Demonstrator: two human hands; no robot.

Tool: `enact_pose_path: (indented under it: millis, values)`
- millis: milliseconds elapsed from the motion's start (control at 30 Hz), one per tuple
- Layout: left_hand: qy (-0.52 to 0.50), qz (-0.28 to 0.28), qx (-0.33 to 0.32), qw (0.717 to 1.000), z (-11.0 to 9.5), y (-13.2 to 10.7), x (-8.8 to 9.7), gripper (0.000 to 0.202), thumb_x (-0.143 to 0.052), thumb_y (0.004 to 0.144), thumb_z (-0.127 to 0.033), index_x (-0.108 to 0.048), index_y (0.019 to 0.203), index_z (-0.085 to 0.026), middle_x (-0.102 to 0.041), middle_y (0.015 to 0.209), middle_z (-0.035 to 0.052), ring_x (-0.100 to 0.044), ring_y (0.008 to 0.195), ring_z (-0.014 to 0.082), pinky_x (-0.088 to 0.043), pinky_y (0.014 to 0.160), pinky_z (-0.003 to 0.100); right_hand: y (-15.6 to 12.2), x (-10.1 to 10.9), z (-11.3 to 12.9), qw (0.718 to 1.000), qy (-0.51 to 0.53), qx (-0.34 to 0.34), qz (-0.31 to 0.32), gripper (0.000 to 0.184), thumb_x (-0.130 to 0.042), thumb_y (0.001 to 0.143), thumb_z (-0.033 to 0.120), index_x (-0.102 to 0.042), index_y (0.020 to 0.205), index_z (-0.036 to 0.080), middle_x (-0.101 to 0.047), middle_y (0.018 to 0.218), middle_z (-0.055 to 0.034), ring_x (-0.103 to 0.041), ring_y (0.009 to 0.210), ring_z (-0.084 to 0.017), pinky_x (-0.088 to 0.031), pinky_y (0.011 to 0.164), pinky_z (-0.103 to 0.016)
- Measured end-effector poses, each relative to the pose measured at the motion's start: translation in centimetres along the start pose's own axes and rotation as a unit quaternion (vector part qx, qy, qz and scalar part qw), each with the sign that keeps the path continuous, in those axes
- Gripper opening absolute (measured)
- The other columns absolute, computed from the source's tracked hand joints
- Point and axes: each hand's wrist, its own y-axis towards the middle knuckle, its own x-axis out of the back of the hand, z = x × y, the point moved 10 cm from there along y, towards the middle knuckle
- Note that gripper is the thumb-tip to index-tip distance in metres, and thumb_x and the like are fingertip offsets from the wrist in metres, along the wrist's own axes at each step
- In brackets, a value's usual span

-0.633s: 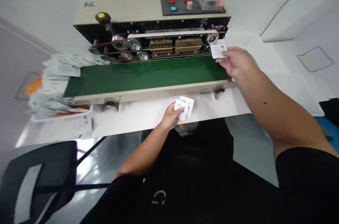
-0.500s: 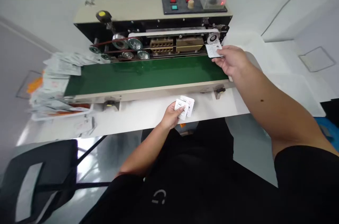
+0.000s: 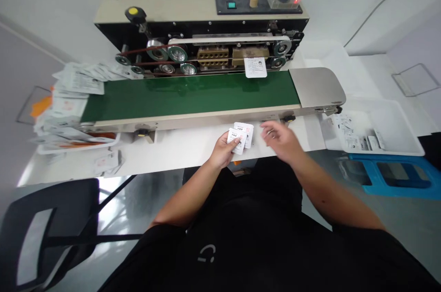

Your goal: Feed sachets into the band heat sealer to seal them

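My left hand point(image 3: 222, 151) grips a couple of small white printed sachets point(image 3: 247, 132), fanned out with the thumb on top, in front of the machine's front edge. Just right of them is my right hand point(image 3: 281, 141), slightly blurred, with its fingers apart and nothing in them. Another white sachet point(image 3: 255, 69) hangs with its top edge in the band sealer point(image 3: 203, 30), above the green conveyor belt point(image 3: 186, 96). Neither hand touches it.
Many sachets are heaped at the belt's left end point(image 3: 74, 99), over a white tray point(image 3: 86, 146). A white bin point(image 3: 389, 122) at right holds more sachets. A blue plastic stool point(image 3: 406, 177) stands below it; a black chair point(image 3: 51, 227) is lower left.
My right hand has let go of a sachet at the sealer's right end and come back toward my left hand. That sachet has moved left along the sealer. My left hand has stayed put.
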Motion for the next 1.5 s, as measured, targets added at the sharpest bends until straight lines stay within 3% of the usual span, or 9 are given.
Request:
enact_pose_path:
  millis: [67,167,367,500,667,933,1233,1333,1500]
  values:
    - [0.022,0.006,-0.004,1.0,-0.1,0.0,-0.2,0.053,-0.096,0.077,-0.044,-0.074,0.116,-0.015,-0.083,0.108,0.0106,-0.077,0.088,0.0204,-0.06,0.083,0.033,-1.5,-3.4,-2.8,0.997,-0.004,-0.02,0.075,0.038,-0.076,0.09,0.038,-0.073,0.125,0.023,-0.074,0.108,-0.0063,-0.067,0.075,-0.014,-0.057,0.069,-0.03]
    - [0.076,0.025,-0.001,0.997,0.1,-0.1,-0.6,0.048,-0.096,0.078,-0.042,-0.077,0.111,-0.014,-0.083,0.106,0.0103,-0.077,0.087,0.0209,-0.06,0.082,0.032,-2.2,-5.6,-5.5,0.994,0.058,-0.034,0.089,0.042,-0.072,0.093,0.044,-0.074,0.128,0.022,-0.076,0.115,-0.0084,-0.071,0.081,-0.017,-0.061,0.075,-0.033]
    - [0.184,0.037,-0.007,0.982,0.2,-0.3,-1.1,0.041,-0.093,0.081,-0.042,-0.081,0.108,-0.014,-0.084,0.105,0.0093,-0.075,0.087,0.0208,-0.059,0.081,0.031,-1.9,-4.8,-8.6,0.986,0.156,-0.065,0.018,0.042,-0.072,0.093,0.056,-0.078,0.114,0.02,-0.078,0.098,-0.0067,-0.073,0.078,-0.018,-0.063,0.075,-0.034]
    - [0.199,0.039,-0.011,0.979,0.2,-0.4,-1.1,0.043,-0.092,0.081,-0.045,-0.082,0.11,-0.015,-0.084,0.109,0.0095,-0.076,0.091,0.0225,-0.059,0.083,0.033,-2.0,-3.6,-9.0,0.977,0.201,-0.065,-0.007,0.041,-0.075,0.092,0.058,-0.077,0.108,0.02,-0.076,0.086,-0.0038,-0.071,0.072,-0.016,-0.061,0.071,-0.031]
    - [0.175,0.034,0.002,0.984,0.5,-0.3,-1.0,0.046,-0.093,0.08,-0.048,-0.082,0.111,-0.016,-0.084,0.109,0.0103,-0.077,0.09,0.0232,-0.061,0.082,0.035,-1.8,-0.6,-7.5,0.961,0.265,-0.042,-0.065,0.035,-0.077,0.093,0.054,-0.073,0.1,0.021,-0.066,0.068,0.0005,-0.06,0.058,-0.012,-0.049,0.056,-0.025]
    - [0.152,0.026,0.017,0.988,0.8,-0.3,-0.7,0.048,-0.095,0.076,-0.048,-0.08,0.109,-0.016,-0.084,0.107,0.0098,-0.077,0.088,0.0225,-0.062,0.081,0.035,-0.8,5.2,-2.4,0.966,0.231,-0.015,-0.118,0.03,-0.084,0.083,0.036,-0.073,0.108,0.023,-0.074,0.086,-0.0013,-0.057,0.061,-0.011,-0.045,0.056,-0.027]
    - [0.143,0.027,0.019,0.989,0.6,-0.4,-0.9,0.05,-0.095,0.075,-0.05,-0.079,0.107,-0.015,-0.084,0.105,0.0105,-0.078,0.087,0.0227,-0.062,0.079,0.034,7.1,14.4,3.2,0.966,0.169,-0.004,-0.196,0.011,-0.066,0.1,0.015,-0.071,0.109,0.017,-0.066,0.064,0.0019,-0.052,0.05,-0.008,-0.039,0.048,-0.02]
    - [0.141,0.027,0.018,0.989,0.7,-0.4,-0.8,0.05,-0.095,0.075,-0.05,-0.079,0.107,-0.015,-0.084,0.104,0.01,-0.077,0.086,0.0217,-0.062,0.079,0.033,9.6,15.1,3.1,0.97,0.142,-0.037,-0.192,0.007,-0.067,0.101,0.015,-0.072,0.106,0.016,-0.062,0.061,0.0025,-0.051,0.047,-0.007,-0.039,0.045,-0.017]
    - [0.135,0.032,0.018,0.99,0.8,-0.5,-0.8,0.05,-0.096,0.076,-0.049,-0.079,0.107,-0.015,-0.083,0.103,0.0095,-0.077,0.084,0.0203,-0.061,0.078,0.032,12.6,14.2,2.5,0.971,0.147,-0.066,-0.173,0.004,-0.07,0.103,0.018,-0.07,0.102,0.015,-0.059,0.062,0.0026,-0.05,0.047,-0.006,-0.04,0.045,-0.014]
